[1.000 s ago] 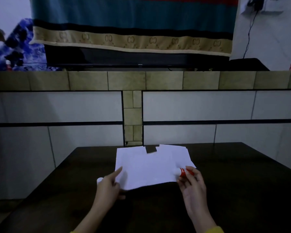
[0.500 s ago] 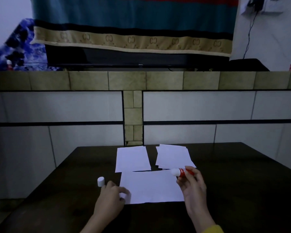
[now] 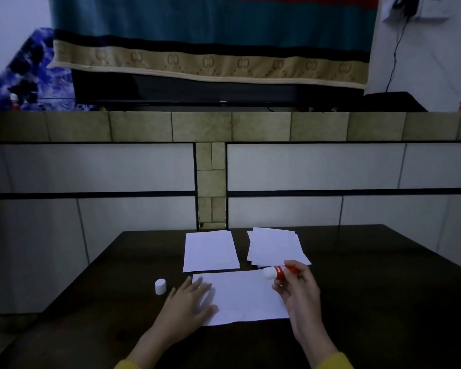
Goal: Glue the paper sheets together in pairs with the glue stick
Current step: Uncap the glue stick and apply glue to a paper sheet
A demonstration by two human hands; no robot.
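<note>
Gripping the uncapped glue stick (image 3: 281, 271) in my right hand (image 3: 300, 291), my open left hand (image 3: 190, 302) now flattens the pulled-down sheet (image 3: 248, 295), ready for gluing.

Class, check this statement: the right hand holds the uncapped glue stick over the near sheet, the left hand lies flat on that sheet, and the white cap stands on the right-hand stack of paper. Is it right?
Not quite. The head view shows the white cap standing on the bare table, left of the left hand, not on the stack. The rest holds: the right hand holds the uncapped glue stick over the near sheet.
</note>
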